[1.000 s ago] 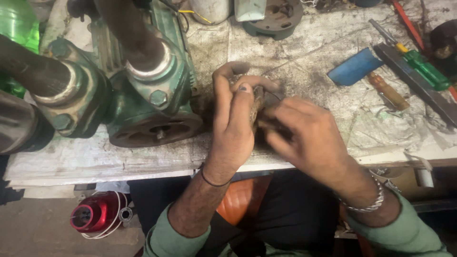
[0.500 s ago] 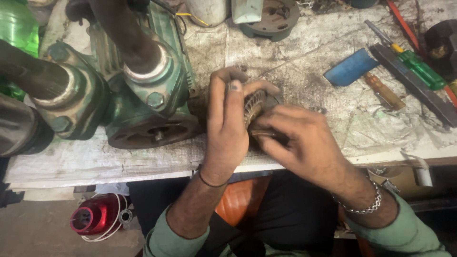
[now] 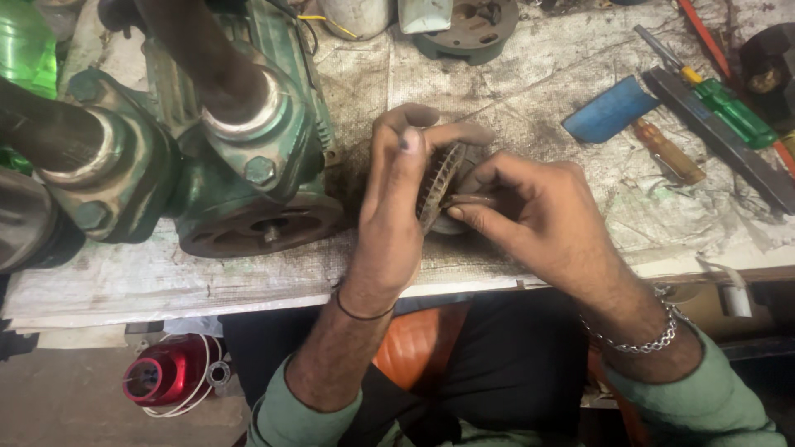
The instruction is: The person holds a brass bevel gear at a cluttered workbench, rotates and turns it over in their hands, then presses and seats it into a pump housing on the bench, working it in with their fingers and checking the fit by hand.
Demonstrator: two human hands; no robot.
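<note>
I see the grimy grey tabletop filling most of the view, covered in a stained, scuffed sheet. On its left half sits the large green cast-metal pump body with bolted flanges, two dark pipes rising out of it toward me, and a round rusty face plate turned to the table's near edge.

Just right of the pump, both hands meet over the tabletop's near middle. The left hand stands edge-up, fingers curled over the top of a round, toothed, dirty metal disc; a thin black band circles its wrist. The right hand comes in from the right, thumb and forefinger pinched closed on the disc's near rim, with a silver chain bracelet at the wrist. The disc is held on edge between the two hands, just above or touching the tabletop; I cannot tell which. Both hands are closed on it, and much of it is hidden behind the left palm.

At the far edge lies a dark round metal housing. To the right, well apart from the hands, lie a flat blue block, a long dark flat metal bar, a green-handled screwdriver and an amber-handled screwdriver.

Below the table edge, on the floor at lower left, stands a small red metal cylinder wrapped with white wire.
</note>
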